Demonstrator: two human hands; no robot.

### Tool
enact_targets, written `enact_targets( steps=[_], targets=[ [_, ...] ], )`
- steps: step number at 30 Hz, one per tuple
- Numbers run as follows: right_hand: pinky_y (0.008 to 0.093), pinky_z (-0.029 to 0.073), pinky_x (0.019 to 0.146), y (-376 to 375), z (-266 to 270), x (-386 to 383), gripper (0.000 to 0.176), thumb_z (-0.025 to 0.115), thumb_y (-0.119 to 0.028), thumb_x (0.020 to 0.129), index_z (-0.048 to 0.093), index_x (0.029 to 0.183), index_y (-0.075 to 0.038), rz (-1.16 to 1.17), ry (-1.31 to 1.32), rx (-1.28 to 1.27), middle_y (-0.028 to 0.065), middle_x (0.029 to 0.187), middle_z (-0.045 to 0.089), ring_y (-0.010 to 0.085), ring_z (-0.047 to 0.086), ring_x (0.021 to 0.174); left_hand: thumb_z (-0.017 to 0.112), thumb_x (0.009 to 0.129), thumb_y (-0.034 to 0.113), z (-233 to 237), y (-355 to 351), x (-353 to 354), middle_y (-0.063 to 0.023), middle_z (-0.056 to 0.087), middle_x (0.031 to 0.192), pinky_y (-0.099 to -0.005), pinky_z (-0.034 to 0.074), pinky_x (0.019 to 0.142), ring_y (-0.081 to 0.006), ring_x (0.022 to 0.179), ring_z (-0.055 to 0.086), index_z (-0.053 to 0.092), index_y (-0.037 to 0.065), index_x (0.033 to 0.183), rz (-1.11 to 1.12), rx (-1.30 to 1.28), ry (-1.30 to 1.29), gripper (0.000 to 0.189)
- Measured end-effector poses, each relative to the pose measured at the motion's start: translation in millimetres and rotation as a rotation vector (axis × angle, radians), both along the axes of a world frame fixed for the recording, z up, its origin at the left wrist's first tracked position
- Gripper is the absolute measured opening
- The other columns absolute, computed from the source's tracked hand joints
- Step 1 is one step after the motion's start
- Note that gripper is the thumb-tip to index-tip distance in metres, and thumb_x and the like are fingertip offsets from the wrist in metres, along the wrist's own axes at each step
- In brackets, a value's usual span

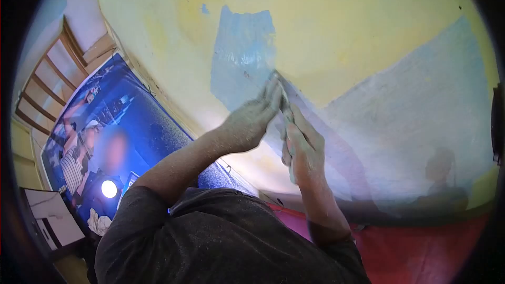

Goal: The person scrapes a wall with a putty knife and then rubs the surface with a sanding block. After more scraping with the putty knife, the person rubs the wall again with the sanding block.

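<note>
We count two hands on one thin tool (284, 106), mostly hidden between them, its tip on the yellow wall (368, 21) beside a blue patch (242, 57). Our left hand (252, 121) lies flat along it; our right hand (304, 150) curls round its lower part.

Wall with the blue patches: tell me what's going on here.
A person works at the yellow wall. The right hand seems to grip a thin scraper-like tool, and the left hand presses flat fingers on it, at the edge of a blue patch. Both hands look dusty. A poster hangs on the left.
</note>
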State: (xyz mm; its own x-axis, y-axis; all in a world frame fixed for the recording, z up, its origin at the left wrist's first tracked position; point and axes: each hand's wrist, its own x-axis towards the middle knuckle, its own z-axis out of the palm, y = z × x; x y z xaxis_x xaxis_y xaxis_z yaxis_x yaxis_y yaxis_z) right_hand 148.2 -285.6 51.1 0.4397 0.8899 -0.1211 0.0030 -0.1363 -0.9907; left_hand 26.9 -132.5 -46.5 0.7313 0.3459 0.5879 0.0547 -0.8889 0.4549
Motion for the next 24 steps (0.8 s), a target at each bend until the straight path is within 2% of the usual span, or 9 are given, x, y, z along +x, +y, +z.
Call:
enact_targets(
  steps=[3,9,16,19,24],
  targets=[
    [0.022,0.038,0.049,9.3,-1.8,-3.7,0.055,0.057,-0.017,0.116,0.052,0.168,-0.001,0.029,0.033,0.029,-0.0008,0.091,0.06,0.0029,0.046,0.058,0.061,0.087,-0.008,6.4,7.7,-11.0,-0.0457,0.012,0.179,-0.0537,0.042,0.129,-0.0559,0.167,0.024,0.016,-0.018,0.17,-0.003,0.004,-0.013,0.095],
    [0.0214,0.038,0.05,-30.7,7.6,-5.7,0.056,0.054,-0.016,0.115,0.05,0.169,-0.001,-0.001,-0.05,0.016,-0.0016,0.092,0.06,0.0025,0.046,0.058,0.059,0.088,-0.008,1.3,-14.7,6.4,-0.0431,0.013,0.18,-0.054,0.039,0.131,-0.0537,0.169,0.023,0.018,-0.016,0.17,-0.127,0.029,-0.014,0.093],
    [0.0227,0.039,0.051,-3.6,4.4,-3.4,0.057,0.056,-0.014,0.115,0.049,0.17,-0.001,-0.001,0.036,0.007,-0.0014,0.091,0.061,0.0031,0.048,0.059,0.063,0.087,-0.007,5.3,-0.7,-0.3,-0.0448,0.013,0.179,-0.0554,0.044,0.128,-0.056,0.167,0.025,0.015,-0.017,0.171,-0.033,0.015,0.004,0.097],
    [0.0229,0.039,0.051,-25.2,10.3,5.5,0.056,0.057,-0.015,0.115,0.049,0.169,0.0,0.014,-0.029,0.019,-0.0007,0.091,0.06,0.0035,0.048,0.059,0.062,0.085,-0.009,2.3,-14.4,9.8,-0.0455,0.014,0.178,-0.0555,0.044,0.127,-0.0577,0.166,0.028,0.015,-0.018,0.17,-0.064,0.027,-0.032,0.098],
    [0.0221,0.039,0.052,-4.0,9.6,9.7,0.055,0.055,-0.015,0.115,0.051,0.169,-0.004,0.054,-0.047,-0.003,-0.0007,0.093,0.06,0.0029,0.046,0.06,0.062,0.081,-0.011,4.4,-10.6,8.5,-0.0492,0.014,0.176,-0.0557,0.043,0.127,-0.0579,0.164,0.03,0.012,-0.018,0.17,0.032,0.007,-0.039,0.102]
  ],
)
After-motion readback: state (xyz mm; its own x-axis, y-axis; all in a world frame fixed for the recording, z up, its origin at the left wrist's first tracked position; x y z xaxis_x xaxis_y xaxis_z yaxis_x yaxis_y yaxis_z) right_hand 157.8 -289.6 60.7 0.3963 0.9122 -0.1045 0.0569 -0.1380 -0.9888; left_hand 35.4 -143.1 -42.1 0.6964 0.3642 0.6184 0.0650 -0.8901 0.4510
